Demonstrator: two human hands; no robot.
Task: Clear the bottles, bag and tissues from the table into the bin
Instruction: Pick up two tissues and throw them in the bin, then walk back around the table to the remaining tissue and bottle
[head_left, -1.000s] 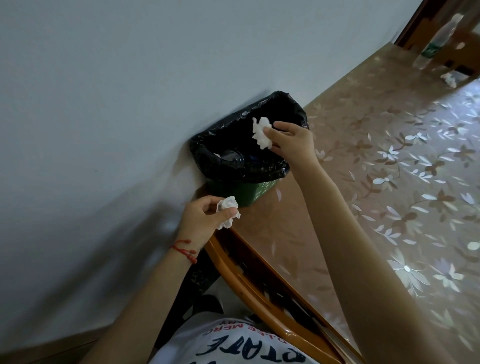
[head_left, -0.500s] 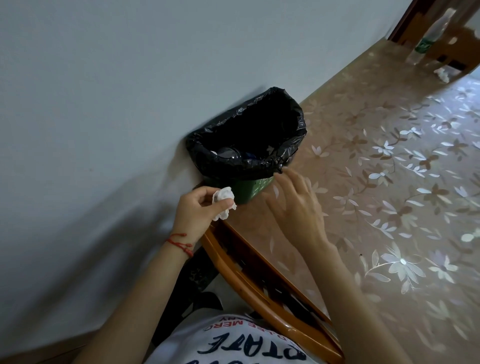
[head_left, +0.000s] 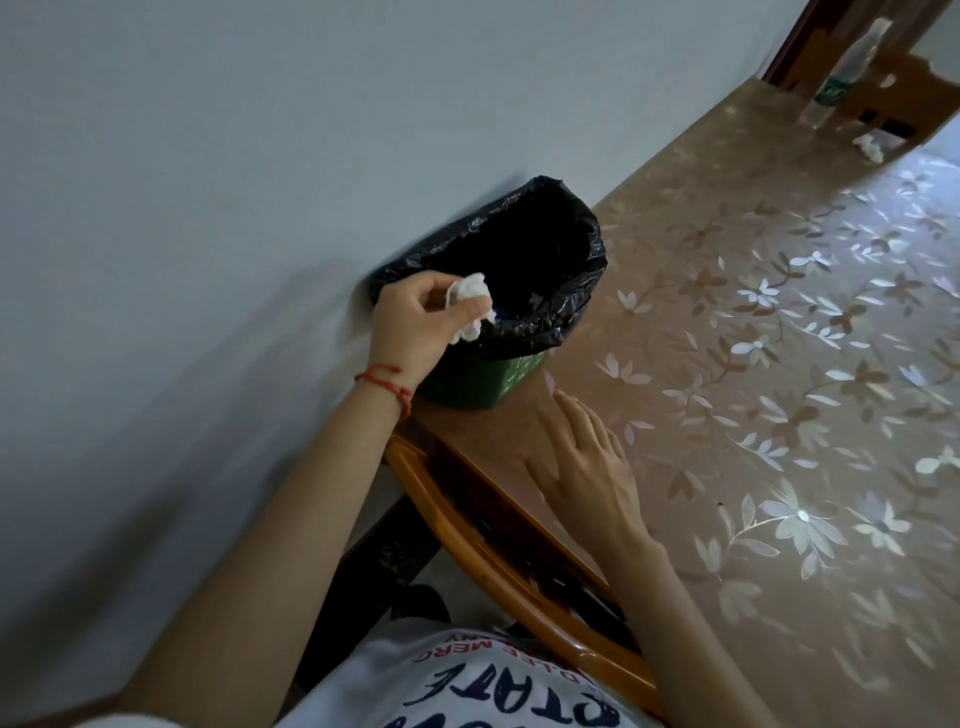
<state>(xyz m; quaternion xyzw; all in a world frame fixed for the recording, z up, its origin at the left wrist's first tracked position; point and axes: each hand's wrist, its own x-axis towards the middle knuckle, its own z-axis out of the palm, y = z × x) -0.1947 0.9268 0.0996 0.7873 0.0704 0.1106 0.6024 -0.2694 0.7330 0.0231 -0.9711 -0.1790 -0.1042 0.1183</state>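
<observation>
A green bin (head_left: 467, 382) lined with a black bag (head_left: 566, 317) stands on the table's near left corner against the wall. My left hand (head_left: 415, 327) hovers over the bin's left rim, shut on a crumpled white tissue (head_left: 470, 301). My right hand (head_left: 587, 462) lies flat on the table just in front of the bin, fingers spread, holding nothing. At the far end of the table stand a clear plastic bottle (head_left: 844, 73) with a green label and another white tissue (head_left: 868, 148) beside it.
The table (head_left: 727, 364) wears a shiny brown cloth with a flower print. A pale wall (head_left: 260, 156) runs along its left side. A wooden chair back (head_left: 498, 566) sits between me and the table's edge. Wooden furniture (head_left: 904, 98) stands behind the bottle.
My right hand let its tissue go into the bin and came down flat on the table. My left hand rose with its tissue from the table corner to over the bin's rim.
</observation>
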